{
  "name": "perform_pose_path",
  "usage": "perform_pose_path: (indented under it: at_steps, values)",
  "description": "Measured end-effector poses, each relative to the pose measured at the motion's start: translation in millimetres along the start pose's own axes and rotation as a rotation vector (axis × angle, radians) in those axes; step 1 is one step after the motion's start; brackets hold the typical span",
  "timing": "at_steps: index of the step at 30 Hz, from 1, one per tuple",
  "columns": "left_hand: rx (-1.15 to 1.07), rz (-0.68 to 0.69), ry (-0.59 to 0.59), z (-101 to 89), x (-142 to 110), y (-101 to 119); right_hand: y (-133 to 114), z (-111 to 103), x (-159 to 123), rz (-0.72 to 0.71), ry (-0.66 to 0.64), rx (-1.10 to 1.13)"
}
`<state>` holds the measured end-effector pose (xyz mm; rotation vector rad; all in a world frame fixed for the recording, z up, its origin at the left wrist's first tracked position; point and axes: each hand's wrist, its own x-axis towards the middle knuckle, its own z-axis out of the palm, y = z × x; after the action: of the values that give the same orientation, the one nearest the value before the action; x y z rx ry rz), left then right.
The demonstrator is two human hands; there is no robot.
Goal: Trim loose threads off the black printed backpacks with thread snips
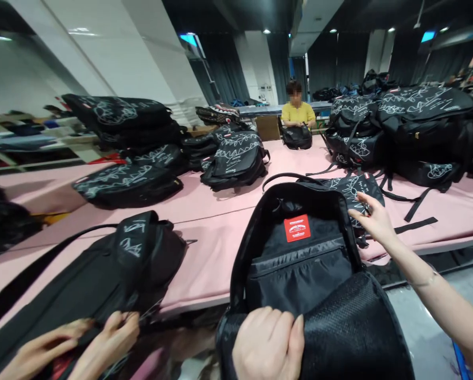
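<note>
In front of me a black backpack [300, 274] stands unzipped and wide open, its inside facing me. A red label [297, 228] is on its inner back wall, above a gathered pocket [300, 279]. My left hand [267, 343] is closed over the edge of the folded-down front panel [351, 327]. On the other side, my right hand [373, 221] is open, thumb and fingers apart, by the upper right rim of the bag; whether it touches the rim I cannot tell. Behind that hand lies a black bag with white line drawings [355, 190].
At left, a co-worker's hands [94, 338] work at another black bag [82, 285]. Printed backpacks pile up on the pink table [205, 248], at the left [129, 153] and right [418, 132]. A person in yellow [298, 113] sits at the far end. Loose straps [414, 211] lie at right.
</note>
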<state>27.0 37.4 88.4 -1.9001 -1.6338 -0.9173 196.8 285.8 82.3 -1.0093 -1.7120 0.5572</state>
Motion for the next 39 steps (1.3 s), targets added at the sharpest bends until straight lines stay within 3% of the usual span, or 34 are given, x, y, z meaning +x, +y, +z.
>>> perform_pose_path:
  at_steps: [4, 7, 13, 19, 24, 26, 29, 32, 33, 36, 39]
  values:
    - [0.041, 0.019, -0.013, 9.3, -6, -4, 5, 28, 22, -0.064, -0.046, -0.052]
    - [0.05, 0.006, -0.036, 16.3, -9, -8, -3, 34, 13, -0.144, -0.046, 0.042]
    - [0.055, 0.03, -0.107, 26.5, -4, -15, -24, 20, -31, -0.37, -0.046, 0.126]
    - [0.129, 0.041, -0.188, 20.1, 0, -6, -25, 8, -41, -0.333, -0.001, 0.145]
    - [0.173, -0.022, -0.219, 10.5, -13, 5, -30, 4, -43, -0.327, 0.048, 0.149]
    - [0.133, -0.065, -0.249, 6.4, -15, 5, -36, 2, -47, -0.367, 0.013, 0.134]
    - [-0.112, -0.219, -0.388, -3.5, -3, -5, -45, 0, -57, -0.478, -0.094, 0.104]
    - [-0.591, -0.512, -0.581, -10.5, 35, -20, -50, -1, -66, -0.57, -0.135, 0.09]
    - [-0.761, -0.625, -0.598, -9.6, 52, -24, -51, -2, -67, -0.594, -0.141, 0.087]
    - [-1.201, -0.916, -0.496, 5.1, 97, -28, -53, -5, -71, -0.669, -0.192, 0.06]
    - [-1.514, -1.101, -0.292, 29.1, 117, -24, -53, -10, -76, -0.72, -0.247, 0.005]
